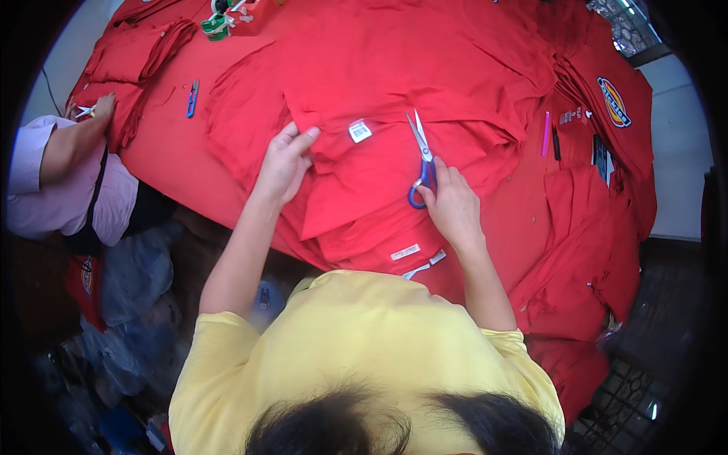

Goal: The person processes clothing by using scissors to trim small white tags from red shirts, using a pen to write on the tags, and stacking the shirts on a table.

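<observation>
My left hand (284, 163) pinches the edge of a red garment (364, 178) between thumb and fingers, at its left side. In my right hand (457, 205) is a pair of scissors (422, 142) with blue handles, its blades pointing away from me and slightly apart over the cloth. Between the two hands a white tag (359, 132) with a printed code lies on the garment. Closer to my body, a small white label (405, 252) shows on the red fabric, with white strips beside it.
Thread snips (192, 98) with blue handles lie at the left. A green tape dispenser (218, 26) stands at the far left. A pink pen (546, 134) and a black pen (556, 143) are at the right, near more red garments (580, 227). Another person (64, 171) works at the left edge.
</observation>
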`<state>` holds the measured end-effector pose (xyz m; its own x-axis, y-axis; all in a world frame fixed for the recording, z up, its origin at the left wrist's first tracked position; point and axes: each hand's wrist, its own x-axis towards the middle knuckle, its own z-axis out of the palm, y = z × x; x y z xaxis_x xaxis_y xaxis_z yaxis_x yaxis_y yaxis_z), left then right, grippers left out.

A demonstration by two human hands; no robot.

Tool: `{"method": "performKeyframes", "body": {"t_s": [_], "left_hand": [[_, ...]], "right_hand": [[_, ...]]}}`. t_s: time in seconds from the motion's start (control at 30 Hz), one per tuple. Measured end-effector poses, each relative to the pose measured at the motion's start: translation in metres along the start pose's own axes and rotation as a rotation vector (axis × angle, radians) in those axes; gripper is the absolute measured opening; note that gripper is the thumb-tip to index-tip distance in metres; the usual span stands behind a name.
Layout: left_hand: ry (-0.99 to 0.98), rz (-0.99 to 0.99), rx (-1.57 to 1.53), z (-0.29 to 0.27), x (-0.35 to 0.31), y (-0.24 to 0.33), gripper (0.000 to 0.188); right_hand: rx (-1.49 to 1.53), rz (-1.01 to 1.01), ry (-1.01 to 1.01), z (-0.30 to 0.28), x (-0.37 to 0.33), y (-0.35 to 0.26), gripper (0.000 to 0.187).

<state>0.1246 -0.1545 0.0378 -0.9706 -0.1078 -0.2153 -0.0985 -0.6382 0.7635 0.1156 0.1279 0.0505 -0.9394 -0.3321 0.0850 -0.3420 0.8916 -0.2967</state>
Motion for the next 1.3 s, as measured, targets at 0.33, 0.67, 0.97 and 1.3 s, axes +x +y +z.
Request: {"method": "performKeyframes", "body": {"t_s": [0.33,0.67,0.97,1.3], "left_hand": [[0.074,-0.055,-0.184,0.023,-0.077,0.0,0.019],[-0.071,0.027,0.032,0.031,-0.097,0.007,0.029],[-0.017,0.076,0.178,0.037,-0.102,0.008,0.026],[-0.008,0.107,0.095,0.041,-0.095,0.012,0.02]], "right_hand": [[1.215,0.299,-0.228,-0.046,-0.075,-0.018,0.049],[0.532,-0.081,-0.173,-0.024,-0.118,-0.08,0.054],[0.49,-0.223,0.096,-0.012,-0.117,-0.078,0.055],[0.585,-0.221,0.093,-0.003,-0.118,-0.071,0.059]]}}
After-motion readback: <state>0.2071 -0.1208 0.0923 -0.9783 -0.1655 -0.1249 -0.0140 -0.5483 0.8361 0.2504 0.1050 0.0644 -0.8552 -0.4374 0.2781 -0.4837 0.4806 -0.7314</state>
